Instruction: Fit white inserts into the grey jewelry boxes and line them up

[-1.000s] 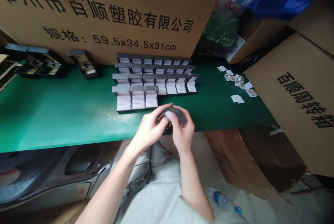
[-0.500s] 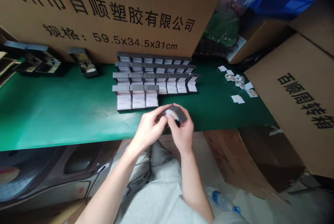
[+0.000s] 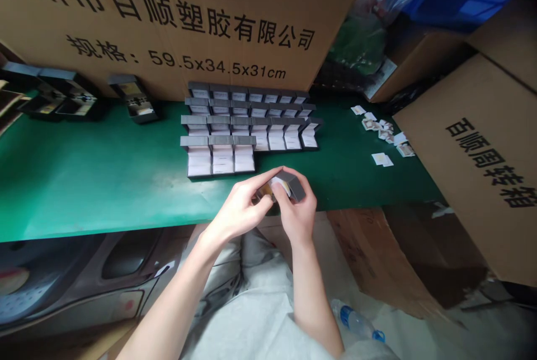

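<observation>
Between my two hands is a small dark jewelry box (image 3: 297, 188) with its lid raised, held just over the near edge of the table. My left hand (image 3: 245, 206) grips the box from the left, thumb bent at its inside. My right hand (image 3: 297, 212) wraps round the right side, and its thumb presses on a white insert (image 3: 282, 182) within. Fingers cover much of the box. Beyond it, open dark boxes with white linings (image 3: 222, 157) stand in several close rows on the green table (image 3: 104, 181).
Three open dark boxes (image 3: 140, 108) sit at the back left. Loose white cards and small inserts (image 3: 382, 131) lie at the right. A large printed carton (image 3: 188, 19) stands behind the rows, another carton (image 3: 482, 153) at the right. A plastic bottle (image 3: 356, 321) lies on the floor.
Both hands and the box have shifted slightly right. My left thumb has drawn back a little from the white insert, and more of the yellowish box interior shows.
</observation>
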Tool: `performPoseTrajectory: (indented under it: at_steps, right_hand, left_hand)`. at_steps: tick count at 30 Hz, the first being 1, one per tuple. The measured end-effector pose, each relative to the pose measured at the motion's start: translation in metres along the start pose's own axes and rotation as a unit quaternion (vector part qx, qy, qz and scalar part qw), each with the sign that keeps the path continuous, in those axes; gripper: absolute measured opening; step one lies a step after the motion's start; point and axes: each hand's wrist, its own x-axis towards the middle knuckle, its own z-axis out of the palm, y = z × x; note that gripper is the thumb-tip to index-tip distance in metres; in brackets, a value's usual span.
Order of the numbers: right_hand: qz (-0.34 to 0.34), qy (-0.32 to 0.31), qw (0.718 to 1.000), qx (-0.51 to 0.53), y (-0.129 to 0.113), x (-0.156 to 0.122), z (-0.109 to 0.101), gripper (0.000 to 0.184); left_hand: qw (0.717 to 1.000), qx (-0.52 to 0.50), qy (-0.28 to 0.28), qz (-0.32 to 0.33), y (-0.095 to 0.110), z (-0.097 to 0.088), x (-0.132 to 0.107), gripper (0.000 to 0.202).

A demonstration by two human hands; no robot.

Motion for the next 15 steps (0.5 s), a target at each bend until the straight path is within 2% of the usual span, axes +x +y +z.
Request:
performPoseTrajectory:
  at_steps: [6,11,13,15]
  right_hand:
    - [-0.002,-0.004,1.000,-0.013,-0.002,0.001,0.000,0.034]
    - [-0.026,0.023,0.999,0.015,0.005,-0.001,0.005,0.048]
    - [-0.055,0.056,0.997,0.019,0.009,-0.002,0.008,0.043]
    - [-0.093,0.102,0.990,0.012,0.013,-0.003,0.010,0.026]
  left_hand:
    - [1.000,-0.006,0.003,0.003,0.000,0.000,0.001,0.058]
    - [0.996,-0.014,0.075,-0.045,-0.001,0.003,0.003,0.048]
    - [0.993,-0.024,0.104,-0.057,-0.003,0.003,0.005,0.048]
    - [0.991,-0.040,0.112,-0.057,-0.003,0.003,0.005,0.050]
